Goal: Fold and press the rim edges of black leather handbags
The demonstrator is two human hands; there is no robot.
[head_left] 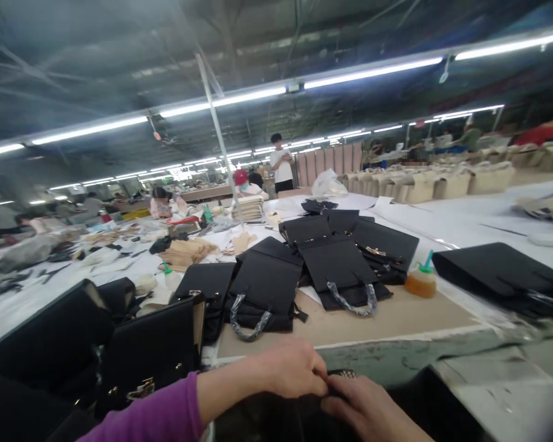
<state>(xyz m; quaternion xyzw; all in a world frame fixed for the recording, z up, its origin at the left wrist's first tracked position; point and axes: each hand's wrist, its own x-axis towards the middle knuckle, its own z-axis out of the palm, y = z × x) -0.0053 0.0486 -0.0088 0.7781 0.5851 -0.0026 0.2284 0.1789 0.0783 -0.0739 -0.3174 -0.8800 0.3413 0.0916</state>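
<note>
At the bottom centre, my left hand [288, 368] and my right hand [366, 402] meet with their fingers closed, pinching a black handbag [299, 417] held low in front of the table edge. Most of that bag is dark or covered by my hands and forearms. A small patterned strip shows just behind my fingertips. Past my hands on the table lie finished-looking black handbags: one [267, 282] has a plastic-wrapped handle, and another like it [338, 264] lies to its right. More black bags [152, 344] with gold clasps stand at my left, beside my purple sleeve.
A bottle of amber liquid [421, 281] with a green nozzle stands right of the bags. Another black bag [502, 270] lies far right. Tan pieces [187, 253] and beige bag parts [442, 184] cover the table farther back. A person [282, 162] stands beyond; others sit at left.
</note>
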